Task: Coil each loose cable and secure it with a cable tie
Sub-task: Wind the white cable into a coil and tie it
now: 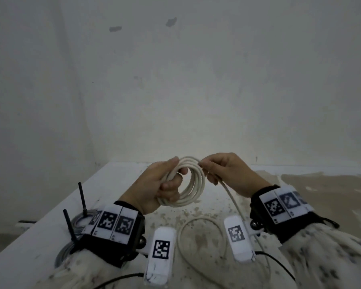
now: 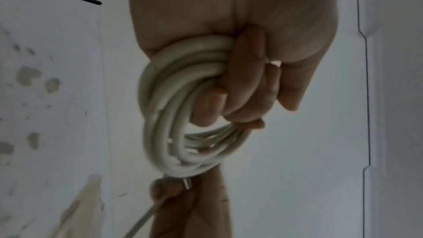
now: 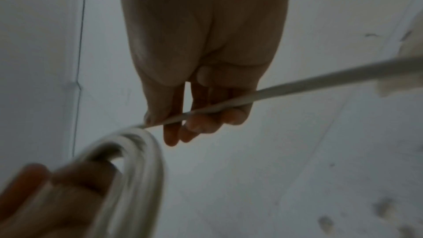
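- The left hand (image 1: 154,184) has its fingers curled through the coil (image 1: 186,182) of white cable, gripping the near-left side of the bundle against the palm; the thumb lies along the top of the loops.
- The right hand (image 1: 227,174) pinches the free run of the same cable at the coil's upper right edge, the strand passing between thumb and fingers.
- The coil is held in the air above the tabletop (image 1: 50,222), standing roughly upright, its open ring facing the head camera.
- In the left wrist view a small metal plug end (image 2: 186,184) sticks out at the far end of the coil (image 2: 174,115).
- From the right hand the tail (image 1: 233,203) runs down toward the person, then lies in a wide loose loop on the tabletop between the wrists.
- At the tabletop's left, partly behind the left wrist, sits a grey cable coil (image 1: 79,220) and two upright black antennas (image 1: 82,197).
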